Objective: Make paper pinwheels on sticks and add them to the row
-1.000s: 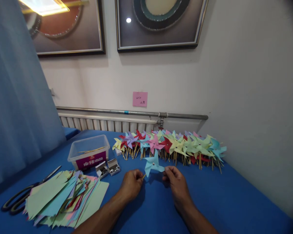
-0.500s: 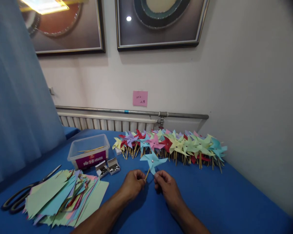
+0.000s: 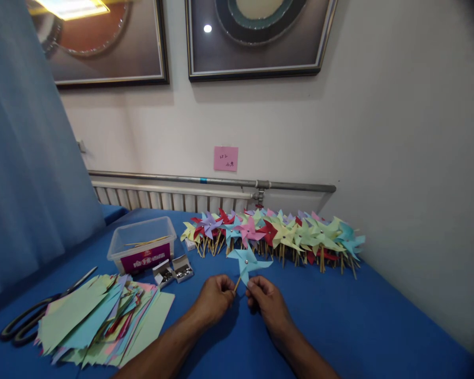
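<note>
A light-blue paper pinwheel [image 3: 246,262] with a shiny pin at its centre is held above the blue table cover. My left hand [image 3: 217,297] pinches its wooden stick below the blades. The fingers of my right hand [image 3: 265,300] are closed at the tip of the pinwheel's lowest blade, touching it. Behind it, many finished pinwheels [image 3: 286,237] in pink, red, yellow, green, purple and blue lie in a long row, sticks toward me.
On the left are a stack of coloured paper [image 3: 75,316], black-handled scissors [image 3: 27,323], a clear plastic box [image 3: 120,245] holding sticks, and two small boxes of pins [image 3: 183,269]. A radiator [image 3: 169,200] and pipe run along the wall; a blue curtain [image 3: 27,158] hangs left.
My right hand has shifted slightly left at the blade tip, closer to the stick. My left hand keeps its grip on the stick. The whole view has moved very slightly.
</note>
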Demonstrator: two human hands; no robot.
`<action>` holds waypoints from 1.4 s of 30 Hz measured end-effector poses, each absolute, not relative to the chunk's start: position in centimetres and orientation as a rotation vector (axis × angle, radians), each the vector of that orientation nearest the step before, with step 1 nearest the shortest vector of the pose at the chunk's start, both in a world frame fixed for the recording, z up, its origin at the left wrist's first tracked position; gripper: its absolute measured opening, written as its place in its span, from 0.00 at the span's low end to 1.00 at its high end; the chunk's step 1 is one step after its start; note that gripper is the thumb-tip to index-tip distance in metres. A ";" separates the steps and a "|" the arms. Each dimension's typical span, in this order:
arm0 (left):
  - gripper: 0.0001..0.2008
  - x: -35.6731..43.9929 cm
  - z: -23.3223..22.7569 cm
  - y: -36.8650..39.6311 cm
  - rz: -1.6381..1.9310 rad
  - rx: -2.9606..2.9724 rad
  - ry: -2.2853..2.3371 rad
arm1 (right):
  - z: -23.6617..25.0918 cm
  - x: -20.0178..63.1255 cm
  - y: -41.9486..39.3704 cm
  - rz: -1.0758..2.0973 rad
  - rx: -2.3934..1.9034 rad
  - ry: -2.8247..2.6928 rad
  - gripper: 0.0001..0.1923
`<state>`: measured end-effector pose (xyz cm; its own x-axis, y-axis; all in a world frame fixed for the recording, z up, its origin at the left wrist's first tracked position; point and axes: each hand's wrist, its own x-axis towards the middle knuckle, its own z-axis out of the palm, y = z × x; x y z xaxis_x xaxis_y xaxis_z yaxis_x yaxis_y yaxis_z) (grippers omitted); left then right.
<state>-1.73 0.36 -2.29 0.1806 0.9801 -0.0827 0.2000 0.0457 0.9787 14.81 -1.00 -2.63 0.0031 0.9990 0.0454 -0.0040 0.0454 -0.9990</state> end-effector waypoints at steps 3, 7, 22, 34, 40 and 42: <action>0.03 -1.7 -2.2 0.2 0.913 1.414 1.223 | -2.4 14.7 -1.2 1.165 -1.179 -1.210 0.22; 0.04 -1.6 -2.2 0.0 0.919 1.439 1.207 | -1.9 14.5 -1.4 1.154 -1.187 -1.200 0.24; 0.03 -1.3 -1.5 -1.0 0.883 1.599 1.317 | -2.2 14.5 -1.2 1.151 -1.183 -1.187 0.22; 0.07 -2.9 -1.0 -0.1 0.865 1.787 1.595 | -0.9 16.7 -0.3 0.986 -1.139 -0.916 0.25; 0.07 -2.8 -0.9 -0.4 0.840 1.824 1.611 | -0.9 16.6 -0.4 1.012 -1.158 -0.893 0.23; 0.07 -2.8 -0.9 -0.4 0.847 1.805 1.614 | -0.8 16.5 -0.5 1.034 -1.167 -0.887 0.22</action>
